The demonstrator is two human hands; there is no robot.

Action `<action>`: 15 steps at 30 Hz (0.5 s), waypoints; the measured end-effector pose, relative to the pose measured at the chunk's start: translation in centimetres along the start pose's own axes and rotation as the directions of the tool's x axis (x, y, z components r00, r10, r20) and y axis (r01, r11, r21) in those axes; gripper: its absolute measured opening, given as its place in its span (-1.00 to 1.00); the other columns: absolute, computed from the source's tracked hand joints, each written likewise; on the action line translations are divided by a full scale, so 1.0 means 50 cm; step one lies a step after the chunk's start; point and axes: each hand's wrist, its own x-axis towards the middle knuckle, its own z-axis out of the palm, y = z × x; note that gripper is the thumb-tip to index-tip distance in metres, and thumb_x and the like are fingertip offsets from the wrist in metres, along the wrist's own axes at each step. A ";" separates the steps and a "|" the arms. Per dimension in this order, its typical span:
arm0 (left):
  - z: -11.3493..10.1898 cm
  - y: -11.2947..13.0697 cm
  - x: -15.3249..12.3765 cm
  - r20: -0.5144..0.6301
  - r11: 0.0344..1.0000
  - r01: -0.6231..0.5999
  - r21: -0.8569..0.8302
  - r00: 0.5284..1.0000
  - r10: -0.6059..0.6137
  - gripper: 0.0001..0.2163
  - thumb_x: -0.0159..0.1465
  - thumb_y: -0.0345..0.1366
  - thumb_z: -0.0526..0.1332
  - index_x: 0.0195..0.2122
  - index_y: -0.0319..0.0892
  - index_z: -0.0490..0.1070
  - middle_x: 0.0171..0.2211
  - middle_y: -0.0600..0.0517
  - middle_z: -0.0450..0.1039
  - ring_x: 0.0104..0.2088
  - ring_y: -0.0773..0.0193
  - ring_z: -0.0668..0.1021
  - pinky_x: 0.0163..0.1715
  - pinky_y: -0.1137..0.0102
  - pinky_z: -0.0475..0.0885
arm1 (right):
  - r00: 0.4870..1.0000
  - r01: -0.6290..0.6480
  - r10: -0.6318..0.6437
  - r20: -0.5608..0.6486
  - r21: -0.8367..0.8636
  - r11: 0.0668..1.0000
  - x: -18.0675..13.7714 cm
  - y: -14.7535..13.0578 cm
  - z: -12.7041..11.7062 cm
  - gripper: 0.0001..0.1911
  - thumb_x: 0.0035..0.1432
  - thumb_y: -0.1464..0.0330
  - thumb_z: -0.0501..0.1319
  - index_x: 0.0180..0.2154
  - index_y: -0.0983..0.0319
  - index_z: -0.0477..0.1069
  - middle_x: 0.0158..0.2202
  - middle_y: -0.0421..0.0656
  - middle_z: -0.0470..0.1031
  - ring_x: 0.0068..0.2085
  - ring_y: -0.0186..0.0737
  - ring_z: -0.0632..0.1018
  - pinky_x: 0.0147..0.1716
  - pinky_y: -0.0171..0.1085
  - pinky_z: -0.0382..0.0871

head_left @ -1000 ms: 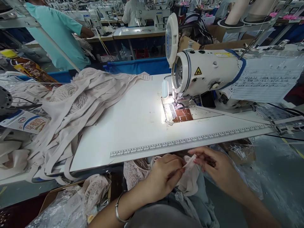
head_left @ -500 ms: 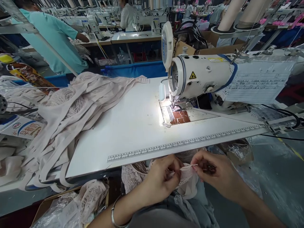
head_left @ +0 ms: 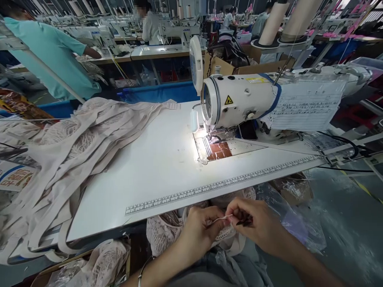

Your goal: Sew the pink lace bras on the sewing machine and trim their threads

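Below the table's front edge, my left hand (head_left: 199, 233) and my right hand (head_left: 257, 229) pinch the two ends of a thin pale strap (head_left: 220, 219) on a beige lace garment (head_left: 167, 231) lying in my lap. Both hands are closed. My right hand also holds a small dark object I cannot name. The white sewing machine (head_left: 239, 101) stands farther back on the white table (head_left: 149, 167), its lamp lighting the needle plate (head_left: 214, 147).
A heap of beige lace garments (head_left: 68, 151) covers the table's left side. A ruler strip (head_left: 224, 183) runs along the front edge. A paper sheet (head_left: 302, 105) hangs on the machine. Thread cones (head_left: 287, 20) stand behind. A person in teal (head_left: 50, 52) works at the far left.
The camera has tipped down and right, shifting the table up-left in view. My hands came closer together, and the strap between them is now pulled thin and taut.
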 end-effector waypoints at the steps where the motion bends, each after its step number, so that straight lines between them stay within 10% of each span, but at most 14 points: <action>1: 0.000 0.000 0.003 0.010 1.000 0.016 0.002 1.000 -0.016 -0.77 0.35 -0.24 0.21 -0.40 -0.23 0.52 -0.56 0.11 0.34 -0.54 0.43 0.23 -0.53 0.51 0.11 | 1.000 0.002 -0.002 -0.005 0.016 1.000 0.002 0.002 -0.001 -0.89 0.11 0.51 0.17 -0.35 0.19 0.39 -0.48 -0.30 0.33 -0.49 -0.40 0.29 -0.52 -0.39 0.12; 15: 0.022 -0.006 0.069 0.080 0.964 0.116 0.241 0.987 -0.139 -0.73 0.38 -0.26 0.10 -0.38 -0.20 0.52 -0.62 0.11 0.28 -0.61 0.42 0.20 -0.60 0.50 0.06 | 0.986 0.158 -0.145 -0.079 0.203 0.966 0.040 0.110 -0.034 -0.89 0.12 0.44 0.31 -0.40 0.20 0.40 -0.41 -0.27 0.37 -0.42 -0.38 0.40 -0.44 -0.40 0.25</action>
